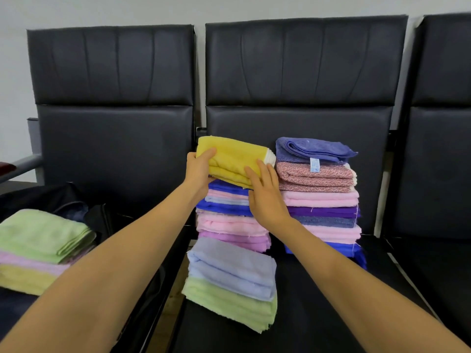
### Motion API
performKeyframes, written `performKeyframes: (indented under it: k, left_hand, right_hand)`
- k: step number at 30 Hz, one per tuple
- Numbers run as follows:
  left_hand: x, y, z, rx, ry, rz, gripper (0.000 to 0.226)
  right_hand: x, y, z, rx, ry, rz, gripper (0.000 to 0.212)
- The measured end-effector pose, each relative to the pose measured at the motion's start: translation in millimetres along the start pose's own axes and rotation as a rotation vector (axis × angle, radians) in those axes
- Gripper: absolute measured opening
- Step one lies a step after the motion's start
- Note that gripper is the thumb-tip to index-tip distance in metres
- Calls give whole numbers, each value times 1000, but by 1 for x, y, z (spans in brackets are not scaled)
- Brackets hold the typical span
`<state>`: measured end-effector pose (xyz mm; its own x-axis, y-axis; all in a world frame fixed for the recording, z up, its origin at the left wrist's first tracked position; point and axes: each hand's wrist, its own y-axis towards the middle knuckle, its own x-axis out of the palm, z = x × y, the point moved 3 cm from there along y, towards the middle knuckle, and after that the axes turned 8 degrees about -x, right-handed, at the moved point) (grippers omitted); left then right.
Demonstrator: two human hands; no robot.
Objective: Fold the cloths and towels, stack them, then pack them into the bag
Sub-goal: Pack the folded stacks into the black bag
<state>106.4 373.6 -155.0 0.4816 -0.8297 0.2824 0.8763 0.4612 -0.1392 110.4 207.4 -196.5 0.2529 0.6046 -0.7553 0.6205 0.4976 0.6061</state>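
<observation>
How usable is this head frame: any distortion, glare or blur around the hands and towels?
Head view: wide-angle bowing bends the chair backs near the edges; lighting soft and even, only faint sheen on them; yellow towel, left hand and right hand reasonably sharp, no motion smear.

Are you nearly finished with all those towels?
Mostly folded: the tall stack and the green-topped pile look neat. In hand: the left hand grips a folded yellow towel, the right hand resting on it, above the middle stack. Left: packing; no pile is clearly inside what looks like a dark bag.
</observation>
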Motion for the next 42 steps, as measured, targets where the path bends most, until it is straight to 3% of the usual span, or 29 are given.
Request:
performKeyframes:
  k: [2,4,6,8,9,11,13,16,20,23,31,35,37,42]
  left_hand:
    - [-4,-8,3,-70,-148,-27,35]
    - [-12,-17,3,-118,-212,-25,41]
    - [-21,-33,0,-155,-226,-29,38]
    - [-30,-46,-7,-216,-235,-54,36]
    - [-33,-53,-11,-245,-229,-68,39]
    - [-37,-69,-18,-289,-182,-99,43]
    - [-40,-82,-23,-320,-122,-123,41]
    - [-45,-95,-34,-369,2,-123,39]
    - [-58,-94,-50,-358,410,-19,63]
    - [-68,-98,-65,-413,560,5,61]
    - [-80,-107,-100,-720,502,-113,59]
    - [-86,-106,-110,-831,651,-103,92]
    - [-86,-111,-106,-871,700,-144,78]
    - [-85,-118,-105,-979,603,-270,82]
  right_hand:
    - [-5,0,-9,-41,22,67,47]
    - [-13,-3,-21,10,201,164,41]
    - [-26,-7,-32,145,422,339,41]
    - [-39,-12,-33,411,647,501,49]
    - [-37,-14,-26,577,779,497,62]
    - [-30,-22,-17,850,1099,276,96]
    - [-17,-37,-10,963,1266,23,112]
    - [-10,-60,-1,1002,1239,-77,70]
    - [-5,-84,-8,1074,1167,-134,45]
    - [22,-106,2,1153,1017,-252,94]
    - [18,-136,-7,1292,700,-338,113]
    - [13,-160,-16,1462,905,-555,110]
    - [18,-167,-17,1463,1046,-629,98]
    - [36,-176,-17,1430,1249,-436,80]
